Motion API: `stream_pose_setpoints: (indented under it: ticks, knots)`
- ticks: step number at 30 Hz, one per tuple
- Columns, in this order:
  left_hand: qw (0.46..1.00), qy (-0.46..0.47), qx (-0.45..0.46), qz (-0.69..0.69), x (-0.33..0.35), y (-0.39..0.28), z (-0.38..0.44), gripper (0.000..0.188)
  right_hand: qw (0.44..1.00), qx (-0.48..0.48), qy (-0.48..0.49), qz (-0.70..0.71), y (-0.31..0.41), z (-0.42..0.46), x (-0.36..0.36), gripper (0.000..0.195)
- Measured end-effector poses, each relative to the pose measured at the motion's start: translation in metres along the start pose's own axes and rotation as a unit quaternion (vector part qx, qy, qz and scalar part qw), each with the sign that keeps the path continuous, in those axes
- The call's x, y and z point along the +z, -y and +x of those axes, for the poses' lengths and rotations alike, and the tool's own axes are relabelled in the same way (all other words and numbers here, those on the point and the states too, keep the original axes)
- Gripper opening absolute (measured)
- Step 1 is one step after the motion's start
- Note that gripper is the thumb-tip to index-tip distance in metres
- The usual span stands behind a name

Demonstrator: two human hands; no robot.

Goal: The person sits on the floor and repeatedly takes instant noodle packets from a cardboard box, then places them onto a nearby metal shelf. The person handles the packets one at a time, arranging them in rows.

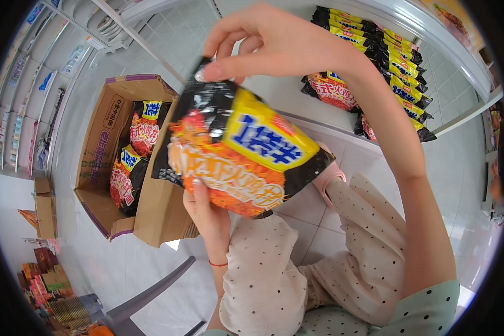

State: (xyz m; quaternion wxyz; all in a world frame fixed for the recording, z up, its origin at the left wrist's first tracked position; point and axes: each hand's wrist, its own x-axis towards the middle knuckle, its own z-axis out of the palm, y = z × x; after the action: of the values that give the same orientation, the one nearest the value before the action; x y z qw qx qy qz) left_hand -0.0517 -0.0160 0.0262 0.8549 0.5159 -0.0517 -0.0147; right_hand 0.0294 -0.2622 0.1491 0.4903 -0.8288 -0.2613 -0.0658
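Note:
A black and yellow packet of instant noodles is held up in front of me, tilted, its printed front facing the camera. From below, my left hand grips its lower edge, thumb on the front and the other fingers mostly hidden behind. My right hand reaches across from the right and pinches the packet's upper left corner between thumb and fingers. Just left of the packet stands an open cardboard carton. Inside it lie similar noodle packets; the held packet and a flap hide part of the carton.
Rows of noodle packets overlap on a white shelf at the upper right, partly behind my right arm. Shelving with small goods lines the left side. A grey curved bar crosses the lower left above the tiled floor.

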Motion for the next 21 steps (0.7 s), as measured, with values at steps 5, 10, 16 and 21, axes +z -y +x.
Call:
stream_pose_setpoints:
  ticks: [5,10,16,21]
  knots:
    - [0.994,-0.102,0.021,-0.045,0.005,-0.007,0.002,0.055,0.977,0.114,0.181,0.015,-0.009,-0.016,0.001,0.051]
    - [0.989,-0.141,0.019,-0.041,0.009,-0.013,-0.001,0.058,0.972,0.098,0.194,0.092,-0.009,-0.020,0.001,0.059]
    - [0.989,-0.139,0.009,-0.054,0.011,-0.013,-0.002,0.061,0.978,0.114,0.143,0.099,-0.007,-0.017,0.003,0.050]
    - [0.986,-0.151,0.017,-0.064,0.013,-0.012,0.000,0.061,0.991,0.058,0.090,0.080,-0.008,-0.014,0.010,0.026]
